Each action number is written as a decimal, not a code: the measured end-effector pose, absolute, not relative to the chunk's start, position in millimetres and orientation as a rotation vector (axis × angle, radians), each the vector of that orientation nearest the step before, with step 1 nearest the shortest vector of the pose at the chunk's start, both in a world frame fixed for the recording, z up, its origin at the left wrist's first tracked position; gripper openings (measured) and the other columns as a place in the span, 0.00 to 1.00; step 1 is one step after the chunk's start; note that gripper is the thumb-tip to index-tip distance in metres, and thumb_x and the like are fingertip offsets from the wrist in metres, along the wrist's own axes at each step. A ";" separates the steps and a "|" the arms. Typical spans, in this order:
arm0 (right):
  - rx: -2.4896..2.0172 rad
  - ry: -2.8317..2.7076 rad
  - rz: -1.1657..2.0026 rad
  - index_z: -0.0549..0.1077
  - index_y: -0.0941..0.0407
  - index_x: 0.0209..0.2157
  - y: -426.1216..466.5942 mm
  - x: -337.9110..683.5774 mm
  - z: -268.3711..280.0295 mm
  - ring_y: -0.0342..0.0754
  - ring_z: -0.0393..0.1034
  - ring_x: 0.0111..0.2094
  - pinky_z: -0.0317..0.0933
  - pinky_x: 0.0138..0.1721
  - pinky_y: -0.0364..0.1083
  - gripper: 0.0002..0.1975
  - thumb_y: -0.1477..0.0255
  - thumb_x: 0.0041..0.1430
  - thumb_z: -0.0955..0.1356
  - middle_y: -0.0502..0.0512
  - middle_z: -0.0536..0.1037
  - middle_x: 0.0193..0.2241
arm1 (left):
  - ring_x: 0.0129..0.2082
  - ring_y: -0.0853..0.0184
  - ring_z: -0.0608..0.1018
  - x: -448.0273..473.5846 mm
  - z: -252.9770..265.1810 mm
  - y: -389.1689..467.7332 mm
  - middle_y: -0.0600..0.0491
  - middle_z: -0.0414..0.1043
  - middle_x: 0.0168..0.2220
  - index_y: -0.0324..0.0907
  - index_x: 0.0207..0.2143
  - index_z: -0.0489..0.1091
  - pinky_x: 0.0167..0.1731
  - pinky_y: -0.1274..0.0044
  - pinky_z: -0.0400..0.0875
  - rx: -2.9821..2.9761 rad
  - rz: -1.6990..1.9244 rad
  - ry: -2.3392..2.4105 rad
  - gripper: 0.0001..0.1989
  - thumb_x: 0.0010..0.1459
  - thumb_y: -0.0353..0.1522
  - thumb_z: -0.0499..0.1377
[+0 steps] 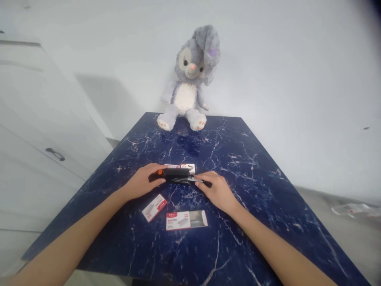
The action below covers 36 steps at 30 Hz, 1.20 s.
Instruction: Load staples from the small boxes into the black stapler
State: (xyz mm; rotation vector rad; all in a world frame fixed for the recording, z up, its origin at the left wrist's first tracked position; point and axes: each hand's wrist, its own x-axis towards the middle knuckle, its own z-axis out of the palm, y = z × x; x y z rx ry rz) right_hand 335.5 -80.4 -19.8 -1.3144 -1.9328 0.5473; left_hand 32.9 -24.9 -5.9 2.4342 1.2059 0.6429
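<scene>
A black stapler [176, 173] with an orange patch lies crosswise on the blue marbled table. My left hand [146, 177] is closed around its left end, fingers behind and thumb in front. At its right end, where a silvery metal part shows, my right hand [214, 188] pinches it between thumb and fingers. Just behind the stapler are two small white-and-red boxes [188, 167], partly covered by it. Nearer to me lie a tilted staple box [154, 207] and a second staple box [186, 220] with a greyish, window-like right part.
A grey plush rabbit [186, 87] sits at the far edge of the table [238, 155], against the white wall. White cabinets with a dark handle [55, 154] stand on the left. Some clear plastic [354, 209] lies beyond the table's right edge.
</scene>
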 end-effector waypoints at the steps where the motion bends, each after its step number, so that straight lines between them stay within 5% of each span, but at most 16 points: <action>1: -1.338 -1.938 0.508 0.78 0.49 0.45 -81.0 335.1 -18.9 0.51 0.74 0.45 0.66 0.50 0.53 0.11 0.70 0.61 0.68 0.53 0.81 0.43 | 0.49 0.60 0.76 32.3 -6.5 -24.6 0.49 0.74 0.51 0.47 0.55 0.69 0.54 0.65 0.68 2.437 0.642 1.211 0.21 0.60 0.40 0.59; 6: -1.610 -1.817 0.339 0.74 0.52 0.49 -89.2 335.3 -7.1 0.54 0.77 0.38 0.68 0.45 0.55 0.16 0.72 0.58 0.67 0.53 0.82 0.37 | 0.47 0.60 0.77 29.6 -9.7 -23.3 0.51 0.75 0.48 0.50 0.57 0.67 0.52 0.65 0.69 2.437 0.599 1.290 0.25 0.57 0.40 0.62; 13: -1.552 -1.479 0.812 0.69 0.53 0.54 -96.1 332.9 -0.9 0.53 0.79 0.34 0.73 0.32 0.50 0.21 0.72 0.57 0.66 0.56 0.83 0.36 | 0.47 0.59 0.77 32.5 -4.9 -25.2 0.50 0.75 0.48 0.47 0.55 0.69 0.51 0.66 0.69 2.398 0.622 1.220 0.23 0.57 0.39 0.62; 20: -1.294 -1.201 1.377 0.72 0.54 0.48 -106.0 316.9 1.7 0.43 0.74 0.22 0.71 0.23 0.45 0.24 0.79 0.47 0.63 0.61 0.75 0.54 | 0.43 0.61 0.77 36.5 -2.4 -30.4 0.51 0.74 0.45 0.49 0.58 0.67 0.47 0.71 0.70 2.515 0.555 1.186 0.27 0.55 0.38 0.64; 26: -1.252 -1.193 1.506 0.63 0.46 0.61 -118.2 304.4 2.1 0.36 0.61 0.15 0.60 0.16 0.43 0.41 0.79 0.41 0.62 0.59 0.62 0.65 | 0.42 0.63 0.77 42.0 -5.0 -34.5 0.53 0.73 0.43 0.49 0.54 0.68 0.45 0.72 0.70 2.495 0.578 1.151 0.22 0.57 0.36 0.64; 36: -1.223 -1.228 1.538 0.59 0.45 0.65 -115.0 305.2 1.8 0.38 0.64 0.20 0.53 0.17 0.41 0.46 0.79 0.40 0.62 0.59 0.63 0.64 | 0.41 0.65 0.76 46.4 -13.1 -41.7 0.53 0.71 0.44 0.50 0.57 0.65 0.44 0.73 0.70 2.545 0.629 1.134 0.24 0.58 0.35 0.63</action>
